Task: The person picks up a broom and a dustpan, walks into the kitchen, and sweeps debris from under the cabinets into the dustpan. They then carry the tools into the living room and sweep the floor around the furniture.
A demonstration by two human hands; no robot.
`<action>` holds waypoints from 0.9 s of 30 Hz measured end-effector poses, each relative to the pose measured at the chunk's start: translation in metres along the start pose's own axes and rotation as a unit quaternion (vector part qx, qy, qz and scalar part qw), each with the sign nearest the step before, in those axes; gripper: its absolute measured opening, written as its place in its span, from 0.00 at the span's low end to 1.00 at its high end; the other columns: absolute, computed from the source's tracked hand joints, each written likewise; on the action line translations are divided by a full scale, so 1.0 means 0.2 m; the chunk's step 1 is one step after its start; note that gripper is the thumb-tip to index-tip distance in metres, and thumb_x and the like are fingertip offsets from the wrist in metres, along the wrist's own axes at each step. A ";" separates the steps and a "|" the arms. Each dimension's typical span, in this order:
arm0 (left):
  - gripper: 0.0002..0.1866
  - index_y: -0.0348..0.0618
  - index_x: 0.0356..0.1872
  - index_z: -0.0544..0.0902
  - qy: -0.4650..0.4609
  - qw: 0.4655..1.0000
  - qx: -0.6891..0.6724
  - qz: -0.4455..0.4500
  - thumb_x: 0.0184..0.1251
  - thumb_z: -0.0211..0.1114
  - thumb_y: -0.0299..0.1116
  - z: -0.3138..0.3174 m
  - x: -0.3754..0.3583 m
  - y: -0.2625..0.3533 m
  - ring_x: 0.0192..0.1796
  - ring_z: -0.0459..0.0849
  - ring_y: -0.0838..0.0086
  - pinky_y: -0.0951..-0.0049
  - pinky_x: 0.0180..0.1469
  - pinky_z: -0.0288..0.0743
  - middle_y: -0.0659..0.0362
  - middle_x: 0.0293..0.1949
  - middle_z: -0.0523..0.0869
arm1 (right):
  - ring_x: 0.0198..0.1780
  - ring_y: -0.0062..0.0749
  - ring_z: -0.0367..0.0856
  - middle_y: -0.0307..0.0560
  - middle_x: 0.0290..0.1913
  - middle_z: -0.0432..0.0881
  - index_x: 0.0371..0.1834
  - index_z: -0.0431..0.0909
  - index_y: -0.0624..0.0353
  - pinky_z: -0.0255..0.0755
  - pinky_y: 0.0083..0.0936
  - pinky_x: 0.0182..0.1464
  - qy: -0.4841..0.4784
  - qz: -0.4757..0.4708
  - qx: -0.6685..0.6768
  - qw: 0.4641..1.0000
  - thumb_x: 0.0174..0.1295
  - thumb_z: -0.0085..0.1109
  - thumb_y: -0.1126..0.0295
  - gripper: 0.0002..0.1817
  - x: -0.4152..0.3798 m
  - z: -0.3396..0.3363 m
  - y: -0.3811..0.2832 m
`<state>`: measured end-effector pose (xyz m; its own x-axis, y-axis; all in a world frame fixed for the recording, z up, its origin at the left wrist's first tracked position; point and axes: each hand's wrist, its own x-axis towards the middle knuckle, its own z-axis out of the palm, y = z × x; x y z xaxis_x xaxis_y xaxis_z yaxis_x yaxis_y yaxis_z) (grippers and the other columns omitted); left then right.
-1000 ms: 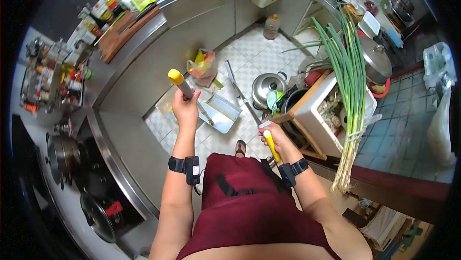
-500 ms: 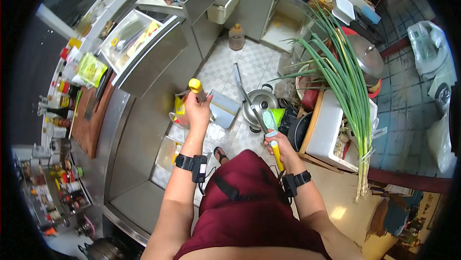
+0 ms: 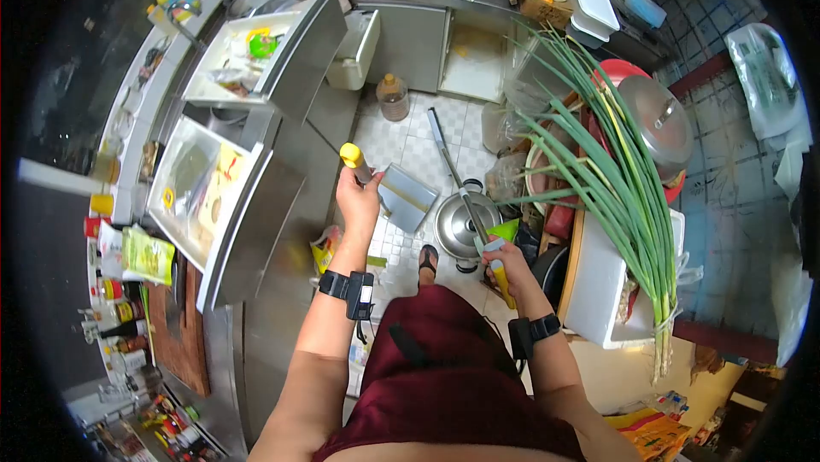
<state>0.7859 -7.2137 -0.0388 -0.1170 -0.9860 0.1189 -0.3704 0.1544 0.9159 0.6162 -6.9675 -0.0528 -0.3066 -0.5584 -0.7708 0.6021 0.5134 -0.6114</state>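
Note:
My left hand is wrapped round the upright handle of a dustpan, whose yellow end sticks out above the fist. Below and to the right of that hand, the grey pan of the dustpan is low over the tiled floor. My right hand grips a long-handled broom by its yellow and grey grip. The broom's narrow, bar-like grey end points away across the tiles. Its shaft passes over a lidded steel pot standing on the floor.
Two pulled-out drawers jut in from the left counter. A large plastic bottle stands by the far cabinets. On the right, long green onions lie across a white foam box, beside a big lidded pot. A sandalled foot shows below.
The view has moved forward, with a foot stepping ahead; the drawers and bottle appear closer. Both hands keep their grips, and the broom and dustpan have travelled along with me.

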 end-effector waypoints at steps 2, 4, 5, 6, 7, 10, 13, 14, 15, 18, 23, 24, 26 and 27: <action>0.14 0.37 0.31 0.75 -0.004 1.000 -0.003 0.000 0.46 0.71 0.26 0.09 0.12 0.02 0.29 0.78 0.76 0.76 0.33 0.71 0.58 0.27 0.82 | 0.16 0.25 0.71 0.40 0.23 0.73 0.58 0.61 0.54 0.61 0.19 0.15 0.004 -0.010 0.002 1.000 0.48 0.56 0.74 0.30 0.09 0.03 -0.09; 0.15 0.36 0.31 0.75 -0.022 1.000 -0.012 -0.005 0.45 0.72 0.26 0.18 0.23 -0.01 0.29 0.78 0.76 0.76 0.33 0.71 0.57 0.27 0.82 | 0.19 0.26 0.72 0.41 0.24 0.74 0.59 0.61 0.54 0.63 0.20 0.16 -0.001 -0.021 0.033 0.999 0.48 0.56 0.75 0.31 0.19 0.05 -0.16; 0.15 0.36 0.31 0.75 -0.031 0.999 -0.017 -0.008 0.45 0.72 0.26 0.23 0.28 -0.02 0.29 0.78 0.76 0.76 0.33 0.71 0.57 0.27 0.81 | 0.20 0.26 0.73 0.41 0.25 0.74 0.59 0.61 0.54 0.64 0.21 0.17 -0.003 -0.027 0.048 0.998 0.48 0.56 0.75 0.31 0.23 0.06 -0.19; 0.15 0.36 0.31 0.75 -0.044 0.999 -0.016 -0.009 0.44 0.72 0.26 0.27 0.32 -0.02 0.29 0.78 0.76 0.76 0.34 0.71 0.57 0.27 0.81 | 0.21 0.26 0.73 0.41 0.26 0.74 0.60 0.60 0.55 0.65 0.21 0.19 0.013 -0.025 0.038 0.999 0.47 0.56 0.76 0.32 0.26 0.07 -0.21; 0.15 0.35 0.31 0.74 -0.057 0.998 -0.016 -0.007 0.44 0.73 0.26 0.31 0.36 -0.02 0.29 0.78 0.76 0.76 0.34 0.71 0.57 0.27 0.81 | 0.23 0.27 0.74 0.41 0.27 0.75 0.60 0.60 0.56 0.66 0.22 0.21 0.028 -0.024 0.028 0.999 0.47 0.56 0.77 0.33 0.30 0.09 -0.24; 0.16 0.36 0.32 0.73 -0.096 0.994 -0.043 -0.001 0.43 0.72 0.24 0.45 0.51 -0.04 0.29 0.78 0.75 0.75 0.34 0.72 0.57 0.27 0.81 | 0.30 0.27 0.75 0.43 0.32 0.76 0.59 0.63 0.61 0.68 0.22 0.32 0.066 -0.056 -0.012 0.996 0.46 0.57 0.77 0.31 0.42 0.13 -0.33; 0.17 0.37 0.32 0.73 -0.122 0.991 -0.048 0.014 0.42 0.73 0.24 0.56 0.65 -0.08 0.29 0.77 0.75 0.75 0.34 0.71 0.58 0.27 0.80 | 0.33 0.28 0.75 0.44 0.33 0.77 0.57 0.65 0.65 0.69 0.21 0.37 0.082 -0.097 -0.047 0.991 0.46 0.57 0.78 0.29 0.56 0.16 -0.38; 0.18 0.37 0.32 0.73 -0.123 0.992 -0.026 0.033 0.42 0.73 0.24 0.60 0.70 -0.11 0.29 0.77 0.75 0.75 0.33 0.71 0.58 0.27 0.80 | 0.34 0.28 0.76 0.44 0.33 0.77 0.57 0.65 0.65 0.69 0.21 0.37 0.088 -0.110 -0.063 0.988 0.46 0.57 0.78 0.29 0.63 0.17 -0.39; 0.18 0.37 0.32 0.73 -0.118 0.992 -0.009 0.054 0.42 0.73 0.25 0.66 0.78 -0.11 0.29 0.77 0.75 0.75 0.33 0.71 0.59 0.27 0.80 | 0.34 0.28 0.76 0.44 0.33 0.78 0.57 0.65 0.65 0.69 0.21 0.37 0.093 -0.129 -0.084 0.984 0.46 0.57 0.78 0.30 0.70 0.18 -0.46; 0.19 0.38 0.32 0.72 -0.133 0.990 -0.052 0.013 0.41 0.74 0.26 0.79 0.91 -0.19 0.27 0.74 0.75 0.76 0.32 0.69 0.59 0.26 0.78 | 0.34 0.27 0.76 0.47 0.34 0.78 0.59 0.64 0.65 0.69 0.22 0.38 0.125 -0.117 -0.105 0.980 0.46 0.58 0.77 0.31 0.86 0.22 -0.58; 0.18 0.38 0.30 0.71 -0.145 0.988 -0.047 0.034 0.42 0.74 0.27 0.96 1.07 -0.29 0.26 0.72 0.75 0.76 0.30 0.68 0.60 0.24 0.76 | 0.34 0.34 0.78 0.51 0.36 0.80 0.58 0.66 0.62 0.70 0.25 0.38 0.206 -0.122 -0.236 0.942 0.46 0.60 0.75 0.31 1.09 0.27 -0.86; 0.18 0.38 0.29 0.71 -0.147 0.988 -0.042 0.031 0.42 0.74 0.27 1.00 1.09 -0.30 0.26 0.72 0.75 0.76 0.30 0.68 0.60 0.24 0.75 | 0.35 0.36 0.78 0.52 0.35 0.80 0.55 0.68 0.62 0.70 0.28 0.39 0.198 -0.124 -0.205 0.950 0.45 0.60 0.74 0.29 1.14 0.27 -0.91; 0.18 0.38 0.29 0.71 -0.148 0.988 -0.032 0.025 0.42 0.74 0.27 1.09 1.14 -0.32 0.26 0.71 0.76 0.75 0.30 0.68 0.59 0.23 0.75 | 0.35 0.37 0.78 0.53 0.34 0.80 0.52 0.70 0.63 0.70 0.29 0.39 0.203 -0.151 -0.195 0.948 0.44 0.61 0.74 0.26 1.23 0.26 -1.04; 0.18 0.38 0.29 0.71 -0.146 0.988 -0.038 0.029 0.42 0.74 0.27 1.13 1.15 -0.34 0.25 0.71 0.75 0.75 0.30 0.68 0.59 0.23 0.75 | 0.35 0.37 0.79 0.53 0.33 0.80 0.50 0.71 0.64 0.70 0.29 0.39 0.203 -0.164 -0.190 0.946 0.44 0.61 0.73 0.25 1.29 0.25 -1.09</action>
<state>0.5748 -7.4374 -0.1600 -0.4019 -0.9133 0.0668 -0.2870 0.1949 0.9379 0.4425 -7.2565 -0.1084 -0.7362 -0.4710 -0.4859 0.1401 0.5964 -0.7904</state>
